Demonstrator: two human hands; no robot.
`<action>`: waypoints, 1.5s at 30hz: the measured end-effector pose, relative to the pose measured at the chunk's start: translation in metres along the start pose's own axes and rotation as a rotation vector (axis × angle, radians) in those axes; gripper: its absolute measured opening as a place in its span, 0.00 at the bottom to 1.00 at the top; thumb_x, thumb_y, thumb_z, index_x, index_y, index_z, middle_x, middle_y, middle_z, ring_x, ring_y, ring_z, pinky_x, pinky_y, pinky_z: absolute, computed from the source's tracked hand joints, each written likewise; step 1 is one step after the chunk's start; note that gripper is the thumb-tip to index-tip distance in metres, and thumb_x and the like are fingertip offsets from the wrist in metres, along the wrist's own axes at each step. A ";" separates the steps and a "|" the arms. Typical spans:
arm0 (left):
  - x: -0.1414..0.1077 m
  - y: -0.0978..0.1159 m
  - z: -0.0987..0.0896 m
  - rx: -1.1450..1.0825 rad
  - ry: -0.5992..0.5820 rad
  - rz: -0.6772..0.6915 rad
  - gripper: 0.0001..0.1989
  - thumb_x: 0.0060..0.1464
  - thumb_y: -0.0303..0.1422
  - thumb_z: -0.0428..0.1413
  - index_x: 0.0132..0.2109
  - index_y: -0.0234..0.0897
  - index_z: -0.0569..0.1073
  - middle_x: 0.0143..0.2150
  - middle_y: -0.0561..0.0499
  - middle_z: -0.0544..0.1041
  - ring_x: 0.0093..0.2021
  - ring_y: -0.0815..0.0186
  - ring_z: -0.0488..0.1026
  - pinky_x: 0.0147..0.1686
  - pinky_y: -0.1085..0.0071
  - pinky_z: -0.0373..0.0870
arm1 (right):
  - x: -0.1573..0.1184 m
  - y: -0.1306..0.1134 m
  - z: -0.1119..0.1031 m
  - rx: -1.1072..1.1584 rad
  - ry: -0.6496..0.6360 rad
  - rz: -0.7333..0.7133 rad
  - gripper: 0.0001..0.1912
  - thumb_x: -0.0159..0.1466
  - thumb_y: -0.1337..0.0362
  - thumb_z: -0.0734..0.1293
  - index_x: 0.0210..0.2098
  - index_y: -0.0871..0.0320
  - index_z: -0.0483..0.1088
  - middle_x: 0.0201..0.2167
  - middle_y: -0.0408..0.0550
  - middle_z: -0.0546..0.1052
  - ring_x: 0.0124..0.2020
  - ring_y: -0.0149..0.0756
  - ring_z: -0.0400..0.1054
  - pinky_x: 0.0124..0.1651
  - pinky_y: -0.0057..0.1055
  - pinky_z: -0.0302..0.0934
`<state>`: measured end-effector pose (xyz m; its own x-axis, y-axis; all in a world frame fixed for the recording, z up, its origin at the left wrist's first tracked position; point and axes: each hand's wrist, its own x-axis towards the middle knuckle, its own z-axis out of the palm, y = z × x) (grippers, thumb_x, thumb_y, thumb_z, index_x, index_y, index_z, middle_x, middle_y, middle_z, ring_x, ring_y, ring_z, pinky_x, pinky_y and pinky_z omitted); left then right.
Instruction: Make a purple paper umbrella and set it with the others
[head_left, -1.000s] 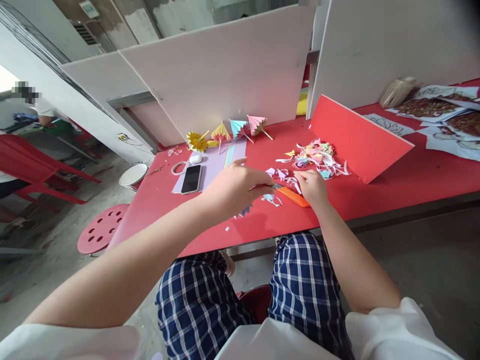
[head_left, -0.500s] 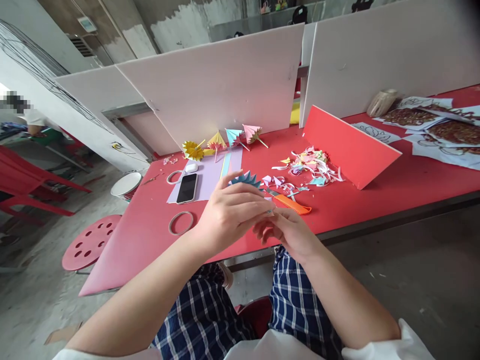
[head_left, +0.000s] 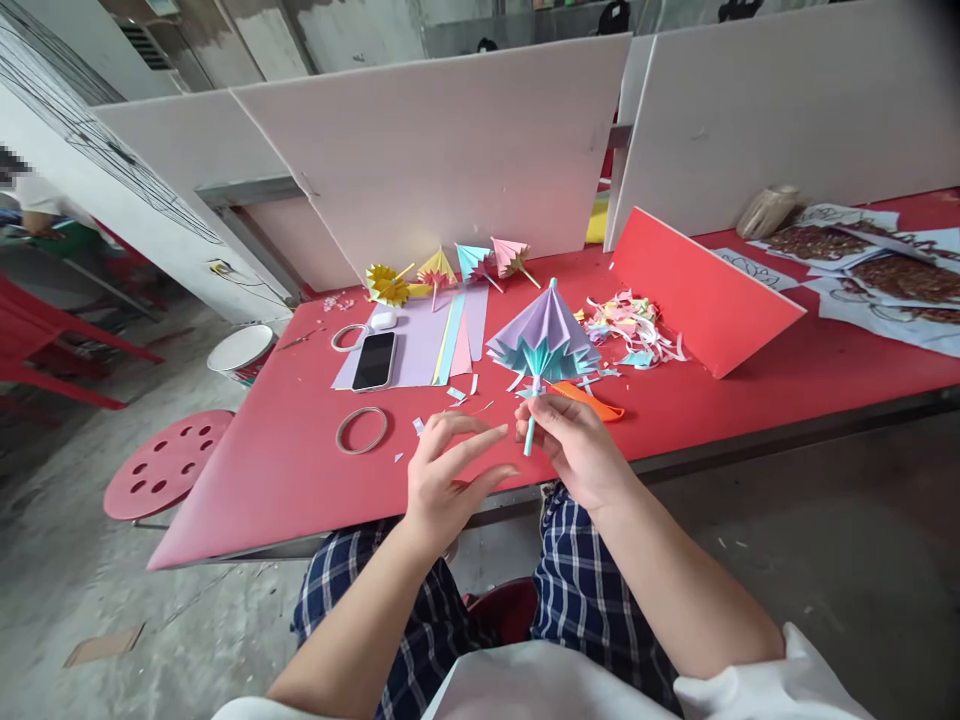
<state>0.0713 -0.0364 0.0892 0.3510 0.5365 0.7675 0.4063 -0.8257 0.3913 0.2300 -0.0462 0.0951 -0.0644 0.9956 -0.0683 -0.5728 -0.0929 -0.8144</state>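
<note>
A paper umbrella [head_left: 545, 330], purple outside and turquoise inside, stands nearly upright over the table's front part. My right hand [head_left: 574, 440] pinches its thin turquoise stick between thumb and fingers. To its left, my left hand [head_left: 454, 465] is open, fingers apart, holding nothing and not touching the umbrella. An orange utility knife [head_left: 592, 402] lies behind my right hand, partly hidden by the umbrella. Small paper scraps [head_left: 456, 394] are scattered beyond my left hand.
Several finished paper umbrellas [head_left: 474, 262] line the back. Coloured paper sheets [head_left: 420, 345], a phone [head_left: 373, 361] and tape rolls [head_left: 361, 430] lie left. A pile of paper strips [head_left: 630, 325] sits by a leaning red board [head_left: 705, 290]. Drawings [head_left: 885, 260] lie far right.
The umbrella, mostly hidden behind my hands before, now stands in full view in my right hand. My left hand has moved off it, down and left, and its fingers have spread.
</note>
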 end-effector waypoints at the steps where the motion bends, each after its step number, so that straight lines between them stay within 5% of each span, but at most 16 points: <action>1: -0.006 0.000 0.001 -0.036 -0.008 -0.063 0.16 0.45 0.34 0.62 0.44 0.41 0.73 0.33 0.51 0.71 0.35 0.66 0.68 0.36 0.66 0.67 | 0.001 0.001 0.001 -0.049 0.013 -0.019 0.08 0.55 0.58 0.69 0.26 0.56 0.75 0.22 0.42 0.73 0.27 0.28 0.66 0.37 0.29 0.62; 6: -0.016 -0.001 0.006 -0.150 -0.066 -0.144 0.03 0.49 0.31 0.60 0.33 0.38 0.73 0.28 0.52 0.72 0.32 0.67 0.68 0.37 0.67 0.65 | 0.002 0.010 0.006 -0.254 0.039 -0.079 0.09 0.54 0.56 0.69 0.27 0.56 0.76 0.22 0.43 0.74 0.28 0.31 0.67 0.38 0.31 0.61; 11: -0.023 -0.008 0.012 -0.217 -0.074 -0.141 0.02 0.51 0.30 0.57 0.31 0.38 0.72 0.27 0.53 0.71 0.31 0.68 0.67 0.39 0.66 0.63 | 0.004 0.018 0.006 -0.370 -0.065 -0.073 0.10 0.54 0.55 0.68 0.30 0.56 0.76 0.21 0.42 0.73 0.28 0.31 0.66 0.35 0.29 0.60; 17: -0.043 -0.016 0.024 -0.449 -0.065 -0.615 0.08 0.53 0.36 0.54 0.33 0.37 0.73 0.32 0.48 0.73 0.35 0.64 0.68 0.41 0.66 0.64 | 0.022 0.037 0.004 -0.438 -0.043 -0.081 0.09 0.53 0.56 0.69 0.30 0.54 0.76 0.22 0.42 0.72 0.27 0.31 0.65 0.32 0.29 0.60; 21: -0.047 -0.030 0.032 -0.570 -0.097 -0.755 0.13 0.57 0.38 0.48 0.35 0.35 0.72 0.33 0.47 0.75 0.37 0.65 0.71 0.40 0.69 0.66 | 0.043 0.059 -0.001 -0.408 0.023 -0.047 0.10 0.50 0.56 0.71 0.27 0.55 0.75 0.20 0.43 0.71 0.26 0.33 0.64 0.32 0.31 0.61; 26: -0.047 -0.056 0.037 -0.657 -0.085 -0.887 0.16 0.55 0.42 0.49 0.29 0.34 0.71 0.28 0.50 0.74 0.33 0.65 0.70 0.37 0.71 0.66 | 0.066 0.070 -0.006 -0.307 0.048 -0.092 0.11 0.51 0.54 0.70 0.27 0.56 0.73 0.27 0.44 0.74 0.32 0.34 0.67 0.43 0.35 0.60; 32: -0.041 -0.076 0.029 -0.762 -0.178 -0.941 0.17 0.50 0.44 0.54 0.32 0.32 0.75 0.31 0.47 0.77 0.35 0.62 0.72 0.39 0.69 0.66 | 0.086 0.073 -0.006 -0.219 0.040 -0.088 0.10 0.48 0.59 0.72 0.29 0.56 0.73 0.25 0.41 0.73 0.31 0.32 0.66 0.42 0.34 0.60; 37: -0.022 -0.097 0.018 -0.878 -0.219 -0.943 0.22 0.53 0.46 0.51 0.48 0.35 0.73 0.43 0.45 0.76 0.45 0.60 0.72 0.46 0.65 0.65 | 0.104 0.074 -0.009 -0.215 0.069 -0.080 0.12 0.48 0.57 0.72 0.29 0.57 0.73 0.27 0.43 0.74 0.32 0.32 0.66 0.40 0.33 0.60; 45: -0.004 -0.120 0.035 -0.912 -0.131 -0.937 0.18 0.43 0.44 0.59 0.35 0.32 0.76 0.28 0.49 0.76 0.31 0.64 0.73 0.39 0.65 0.69 | 0.118 0.075 -0.005 -0.259 0.111 -0.119 0.14 0.50 0.55 0.71 0.32 0.56 0.75 0.33 0.47 0.76 0.38 0.36 0.68 0.42 0.34 0.60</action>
<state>0.0507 0.0662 0.0210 0.3489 0.9370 -0.0160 -0.1548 0.0745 0.9851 0.1840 0.0644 0.0231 0.0888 0.9959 -0.0148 -0.3423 0.0166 -0.9394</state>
